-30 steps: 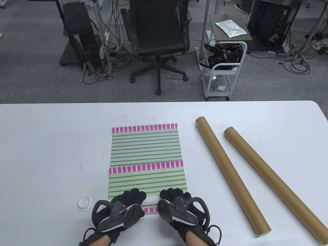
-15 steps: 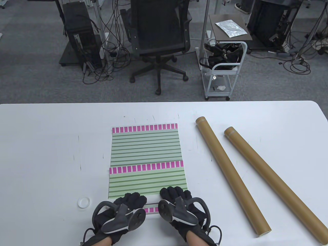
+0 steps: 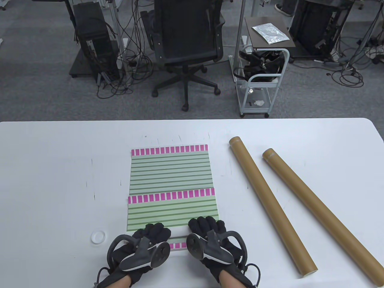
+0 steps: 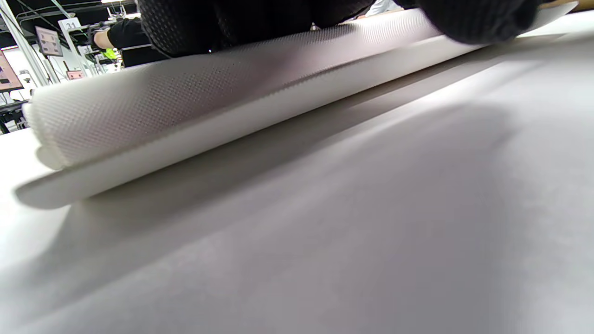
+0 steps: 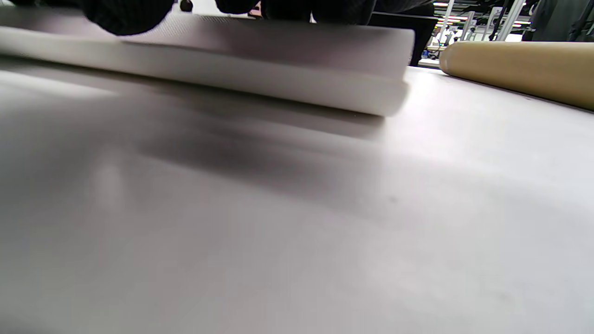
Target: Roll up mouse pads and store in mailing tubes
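No brand or label readable on the pads or tubes; in left wrist view a small sign w/ "31" (image 4: 68, 24) stands in the far background. Near mouse pad (image 3: 172, 210), green stripes w/ a pink block band, lies at the near-centre of the white surface (image 3: 54, 180), its near edge curled into a roll showing the white textured underside. Left hand (image 3: 144, 244) and right hand (image 3: 210, 240) sit side by side on that roll, fingers (image 3: 154, 230) bent over it and pressing down; how tightly they grip can't be told. Far mouse pad (image 3: 170, 169) lies flat, its near edge under the near one. Two brown mailing tubes, left tube (image 3: 270, 204) and right tube (image 3: 321, 214), lie diagonally on the right, apart. Small white cap (image 3: 98, 237) left of the hands. Vs 1.0 s ago: both hands sit a touch farther up the pad, less of the green stripes showing; tubes, far pad and cap unchanged.
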Motion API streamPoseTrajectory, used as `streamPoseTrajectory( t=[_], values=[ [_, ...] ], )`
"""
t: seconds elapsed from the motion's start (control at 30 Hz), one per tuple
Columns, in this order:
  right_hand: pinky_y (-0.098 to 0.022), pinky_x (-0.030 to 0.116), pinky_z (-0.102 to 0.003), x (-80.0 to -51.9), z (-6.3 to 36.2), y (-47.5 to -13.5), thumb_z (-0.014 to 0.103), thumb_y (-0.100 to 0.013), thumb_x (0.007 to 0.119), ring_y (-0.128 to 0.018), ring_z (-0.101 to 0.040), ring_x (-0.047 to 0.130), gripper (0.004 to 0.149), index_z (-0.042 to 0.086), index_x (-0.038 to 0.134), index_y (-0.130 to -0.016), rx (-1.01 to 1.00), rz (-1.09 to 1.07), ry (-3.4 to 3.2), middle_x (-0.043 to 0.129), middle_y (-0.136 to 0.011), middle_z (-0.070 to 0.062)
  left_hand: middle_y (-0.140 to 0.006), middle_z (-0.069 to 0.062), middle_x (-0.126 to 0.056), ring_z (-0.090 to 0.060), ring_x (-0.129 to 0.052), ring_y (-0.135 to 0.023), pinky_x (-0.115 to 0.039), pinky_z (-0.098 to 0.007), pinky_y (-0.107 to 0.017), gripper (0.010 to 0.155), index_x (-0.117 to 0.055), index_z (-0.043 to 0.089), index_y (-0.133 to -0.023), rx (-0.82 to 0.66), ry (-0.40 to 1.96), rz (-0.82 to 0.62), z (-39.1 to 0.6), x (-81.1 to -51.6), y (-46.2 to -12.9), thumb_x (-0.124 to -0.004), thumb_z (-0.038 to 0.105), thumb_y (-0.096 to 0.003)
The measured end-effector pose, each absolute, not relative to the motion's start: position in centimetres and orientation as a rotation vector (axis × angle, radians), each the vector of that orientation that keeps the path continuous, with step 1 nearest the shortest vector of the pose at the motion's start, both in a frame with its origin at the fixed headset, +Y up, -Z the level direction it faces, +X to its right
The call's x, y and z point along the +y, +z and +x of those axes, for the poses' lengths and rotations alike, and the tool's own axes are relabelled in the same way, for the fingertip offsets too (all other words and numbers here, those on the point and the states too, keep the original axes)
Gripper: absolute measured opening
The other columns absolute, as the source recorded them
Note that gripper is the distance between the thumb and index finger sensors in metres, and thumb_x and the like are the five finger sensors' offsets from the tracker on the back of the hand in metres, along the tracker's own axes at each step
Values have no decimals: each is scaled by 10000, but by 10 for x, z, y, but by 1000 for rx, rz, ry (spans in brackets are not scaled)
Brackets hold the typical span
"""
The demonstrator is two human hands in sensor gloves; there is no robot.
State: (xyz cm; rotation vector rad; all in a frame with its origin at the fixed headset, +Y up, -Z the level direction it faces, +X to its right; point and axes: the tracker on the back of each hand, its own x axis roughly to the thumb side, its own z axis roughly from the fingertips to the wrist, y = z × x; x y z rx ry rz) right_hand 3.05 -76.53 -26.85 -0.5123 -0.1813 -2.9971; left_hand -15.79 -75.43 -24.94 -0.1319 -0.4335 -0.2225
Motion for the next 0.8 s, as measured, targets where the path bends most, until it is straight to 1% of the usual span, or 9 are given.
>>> streamPoseTrajectory(
  t=[0.1,0.17,0.23,0.37,0.5,0.6,0.7,0.77,0.8],
  values=[
    [-738,433,-604,-768,34,-272,495,-470,627,-1033,-473,391,746,260,307,-1102,-227,-487,-3038,368,-1172,-82,-1137,2,-568,-268,-656,-1050,-679,-417,-749,756,-486,327,-1049,-417,-204,-139,-159,-754,-253,-692,598,-375],
    [-726,475,-610,-765,32,-273,490,-470,632,-1017,-484,456,727,249,360,-1099,-188,-478,-3046,435,-1158,-101,-1126,17,-580,-249,-671,-1041,-674,-431,-755,745,-488,334,-1047,-402,-182,-140,-160,-754,-256,-682,601,-379],
    [-704,562,-597,-762,31,-275,485,-470,629,-998,-432,563,709,220,417,-1093,-120,-447,-3006,527,-1126,-89,-1105,32,-604,-232,-697,-1016,-688,-412,-745,733,-491,341,-1043,-382,-144,-136,-163,-752,-259,-675,602,-383],
    [-717,545,-573,-764,29,-277,449,-478,636,-977,-384,595,657,241,457,-1075,-111,-434,-2968,560,-1102,-62,-1066,51,-667,-202,-746,-975,-707,-381,-723,665,-552,359,-1018,-331,-81,-138,-168,-752,-265,-673,574,-401],
    [-710,564,-566,-765,27,-276,420,-477,659,-908,-342,681,605,254,517,-1041,-113,-444,-2946,636,-1046,-46,-1065,78,-652,-186,-732,-983,-679,-367,-747,617,-556,391,-1000,-305,-155,-135,-167,-758,-268,-695,526,-413],
    [-706,584,-554,-765,27,-277,399,-479,672,-872,-313,721,556,277,559,-1009,-91,-449,-2948,677,-1011,-22,-1026,104,-698,-153,-778,-946,-715,-368,-732,589,-581,410,-972,-305,-197,-103,-164,-756,-268,-714,513,-408],
    [-705,585,-553,-765,28,-277,404,-476,674,-868,-309,724,554,277,568,-1004,-100,-448,-2961,684,-1005,-22,-1008,109,-714,-151,-791,-921,-715,-373,-733,594,-596,415,-962,-302,-199,-101,-163,-757,-269,-741,516,-395],
    [-710,576,-554,-769,28,-278,403,-478,669,-887,-315,704,573,272,541,-1021,-115,-433,-2960,659,-1023,-28,-1010,114,-701,-136,-780,-924,-704,-378,-742,615,-569,418,-972,-290,-242,-89,-161,-763,-273,-742,524,-392],
    [-711,571,-556,-770,28,-278,401,-478,673,-903,-319,686,591,268,517,-1032,-127,-428,-2949,634,-1037,-35,-1022,112,-684,-139,-770,-933,-698,-380,-746,624,-544,418,-984,-296,-269,-112,-160,-763,-275,-734,524,-399]
  ],
)
